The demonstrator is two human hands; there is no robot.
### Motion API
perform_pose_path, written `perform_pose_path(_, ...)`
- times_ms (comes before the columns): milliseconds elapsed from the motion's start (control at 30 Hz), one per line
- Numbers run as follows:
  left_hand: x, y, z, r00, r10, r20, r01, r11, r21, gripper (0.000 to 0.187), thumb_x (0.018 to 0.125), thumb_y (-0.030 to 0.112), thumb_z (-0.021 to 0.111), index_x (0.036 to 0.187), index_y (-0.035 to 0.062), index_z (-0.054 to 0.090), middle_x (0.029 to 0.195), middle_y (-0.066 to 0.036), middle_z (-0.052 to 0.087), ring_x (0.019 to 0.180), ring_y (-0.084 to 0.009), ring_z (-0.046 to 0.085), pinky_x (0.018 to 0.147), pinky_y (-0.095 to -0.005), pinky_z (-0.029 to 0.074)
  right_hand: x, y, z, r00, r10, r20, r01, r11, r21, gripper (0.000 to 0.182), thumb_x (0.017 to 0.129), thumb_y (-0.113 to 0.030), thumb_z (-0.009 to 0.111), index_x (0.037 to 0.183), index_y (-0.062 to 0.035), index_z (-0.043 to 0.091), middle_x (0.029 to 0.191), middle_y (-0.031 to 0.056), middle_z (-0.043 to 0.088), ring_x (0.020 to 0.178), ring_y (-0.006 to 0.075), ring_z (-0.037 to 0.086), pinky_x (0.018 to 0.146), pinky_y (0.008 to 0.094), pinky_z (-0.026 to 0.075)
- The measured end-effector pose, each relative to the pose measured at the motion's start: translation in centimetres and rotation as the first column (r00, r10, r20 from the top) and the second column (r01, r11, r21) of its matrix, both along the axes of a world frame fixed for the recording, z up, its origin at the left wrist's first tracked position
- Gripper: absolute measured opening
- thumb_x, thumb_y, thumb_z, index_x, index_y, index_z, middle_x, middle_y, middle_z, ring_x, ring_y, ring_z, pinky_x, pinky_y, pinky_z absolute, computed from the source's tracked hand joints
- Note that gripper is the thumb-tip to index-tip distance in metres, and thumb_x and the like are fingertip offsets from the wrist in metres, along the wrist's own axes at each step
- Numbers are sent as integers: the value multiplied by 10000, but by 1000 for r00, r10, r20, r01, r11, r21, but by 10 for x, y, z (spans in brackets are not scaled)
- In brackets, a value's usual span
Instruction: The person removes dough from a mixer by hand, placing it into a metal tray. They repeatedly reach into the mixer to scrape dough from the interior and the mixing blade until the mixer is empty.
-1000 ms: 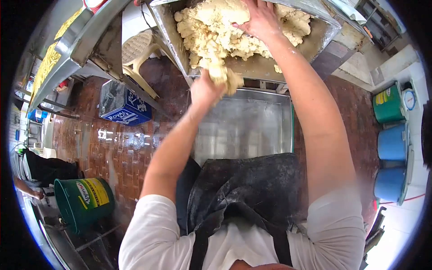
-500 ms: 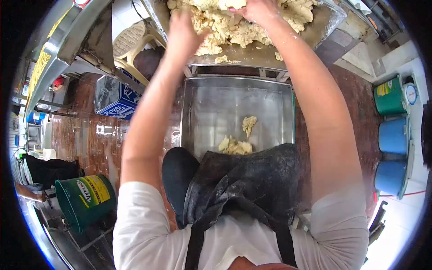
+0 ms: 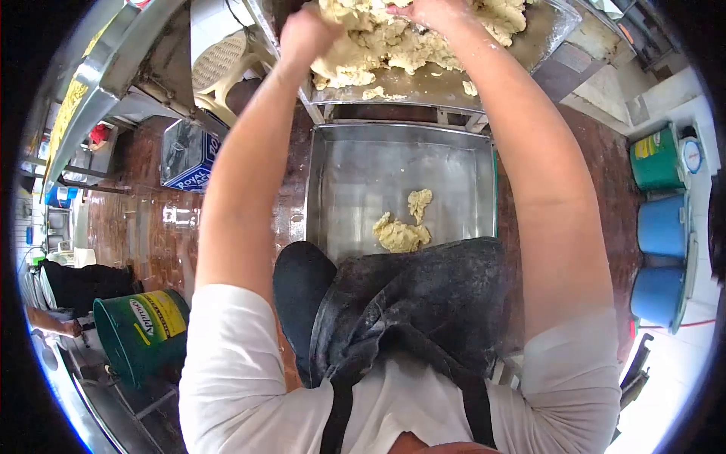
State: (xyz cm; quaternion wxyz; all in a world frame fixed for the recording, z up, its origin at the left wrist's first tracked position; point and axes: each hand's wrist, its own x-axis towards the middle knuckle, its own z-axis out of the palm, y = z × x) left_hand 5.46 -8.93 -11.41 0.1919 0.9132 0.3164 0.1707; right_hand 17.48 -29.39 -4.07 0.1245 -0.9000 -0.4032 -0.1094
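Note:
A large mass of crumbly pale dough (image 3: 401, 49) covers the metal table (image 3: 423, 89) at the top of the view. My left hand (image 3: 308, 34) is at the left edge of the dough, its fingers blurred by motion. Over the middle of the mass is my right hand (image 3: 435, 11), its fingers reaching left onto the dough; whether it grips any is not clear. Below the table, a deep metal tray (image 3: 370, 163) holds two small lumps, a larger one (image 3: 401, 234) and a smaller one (image 3: 420, 203).
A woven plastic chair (image 3: 219, 64) and a blue box (image 3: 189, 163) stand left of the table. Green bucket (image 3: 147, 333) lower left, near another person's hand (image 3: 69, 328). Blue bins (image 3: 659, 225) line the right wall. A dark apron (image 3: 408, 303) overlaps the tray's near edge.
My left hand has moved up and slightly left. My right hand has shifted a little. The view has moved slightly, showing more of the larger lump in the tray.

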Motion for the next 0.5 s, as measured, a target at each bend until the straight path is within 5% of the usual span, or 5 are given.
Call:
perform_pose_path(100, -42, -38, -44, 991, 8, 134, -22, 994, 103, 533, 791, 436, 813, 1128, 35, 714, 946, -210, 767, 908, -331, 764, 871, -435, 609, 3, 5, -4, 1000, -7, 3, 7, 1000, 11, 1115, 835, -399, 846, 1661, -121, 151, 1726, 216, 34, 1580, 449, 60, 1278, 576, 186)
perform_pose_path(200, -91, -93, -76, 995, -15, 94, 28, 990, -139, 433, 799, 290, 850, 1137, 53, 717, 990, -186, 772, 936, -313, 768, 842, -419, 611, 7, 6, -8, 1000, 5, 15, -5, 1000, 26, 1129, 840, -416, 840, 1664, -121, 127, 1726, 214, 29, 1580, 450, 55, 1280, 583, 172)
perform_pose_path(300, -133, -130, -158, 961, -185, 206, 225, 956, -190, 526, 752, 364, 882, 1120, 50, 676, 949, -199, 754, 922, -371, 748, 800, -428, 608, -6, -1, 1, 1000, 10, 2, -10, 999, 40, 1139, 844, -433, 833, 1667, -118, 109, 1723, 226, 29, 1580, 451, 54, 1283, 579, 158)
perform_pose_path(400, -157, -136, -165, 719, -673, -176, 530, 694, -487, 714, 777, 407, 882, 1319, 11, 639, 1267, -261, 683, 1215, -403, 646, 1047, -484, 502, -6, 0, -6, 997, 31, 65, -37, 996, 79, 1143, 841, -440, 834, 1666, -111, 114, 1719, 238, 29, 1580, 450, 51, 1284, 572, 156)
perform_pose_path(500, -121, -116, -92, 918, -396, -8, 363, 850, -382, 787, 783, 474, 882, 1346, -9, 621, 1332, -271, 644, 1268, -384, 614, 1057, -465, 495, 7, 9, -13, 997, 32, 70, -38, 996, 86, 1143, 832, -440, 841, 1661, -101, 132, 1718, 241, 34, 1581, 447, 46, 1281, 575, 158)
